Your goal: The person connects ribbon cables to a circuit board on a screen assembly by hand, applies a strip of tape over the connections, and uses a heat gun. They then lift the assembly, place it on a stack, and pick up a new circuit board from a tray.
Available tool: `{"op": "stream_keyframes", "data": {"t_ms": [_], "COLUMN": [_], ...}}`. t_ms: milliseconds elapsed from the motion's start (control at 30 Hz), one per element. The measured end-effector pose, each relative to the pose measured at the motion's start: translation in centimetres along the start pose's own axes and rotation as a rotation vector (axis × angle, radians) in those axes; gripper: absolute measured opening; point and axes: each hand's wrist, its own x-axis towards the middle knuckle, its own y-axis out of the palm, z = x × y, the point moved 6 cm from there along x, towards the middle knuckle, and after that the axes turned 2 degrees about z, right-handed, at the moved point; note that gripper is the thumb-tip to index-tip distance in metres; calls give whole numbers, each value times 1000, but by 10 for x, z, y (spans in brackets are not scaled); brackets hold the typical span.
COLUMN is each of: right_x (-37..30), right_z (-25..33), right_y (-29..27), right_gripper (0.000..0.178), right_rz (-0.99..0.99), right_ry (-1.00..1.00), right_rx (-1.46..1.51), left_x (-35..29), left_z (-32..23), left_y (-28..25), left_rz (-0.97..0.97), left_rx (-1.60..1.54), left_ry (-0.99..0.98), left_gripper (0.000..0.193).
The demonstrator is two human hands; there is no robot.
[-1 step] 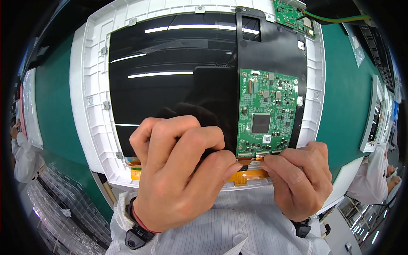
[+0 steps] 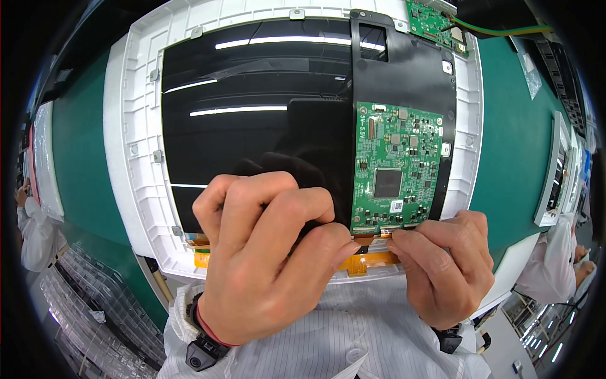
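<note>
Here we pinch the thin orange flat flex cable (image 2: 372,260) at the lower centre of the frame.
Our left hand (image 2: 265,252) and right hand (image 2: 442,265), close together, grip it under the green rectangular circuit board (image 2: 396,167); a skewed pull could crease it.

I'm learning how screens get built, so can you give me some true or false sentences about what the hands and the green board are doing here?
1. Both hands press at the lower edge of the green circuit board. True: the left hand and right hand meet there, fingertips on the orange flat cable.
2. The green circuit board lies left of the black panel. False: it lies on the right side.
3. The frame around the panel is white. True.
4. The mat under the frame is red. False: it is green.
5. The right hand holds a screwdriver. False: no tool shows in it.
</note>
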Motion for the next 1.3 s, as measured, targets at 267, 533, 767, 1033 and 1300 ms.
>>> {"op": "stream_keyframes", "data": {"t_ms": [267, 533, 767, 1033, 1300], "right_x": [1, -1, -1, -4, -4], "right_z": [2, -2, -2, -2, -1], "right_y": [1, -1, -2, -1, 1], "right_gripper": [31, 30, 31, 37, 37], "right_rz": [-18, -72, -71, -54, -68], "right_ry": [4, 173, 228, 124, 68], "right_rx": [-14, 78, 83, 64, 23], "left_x": [-1, 0, 0, 1, 2], "left_z": [0, 0, -1, -1, 0], "left_y": [0, 1, 1, 2, 1], "left_rz": [2, 6, 4, 2, 8], "left_rx": [6, 5, 2, -2, 5], "left_ry": [1, -1, 2, 0, 5], "left_gripper": [26, 27, 27, 26, 25]}}
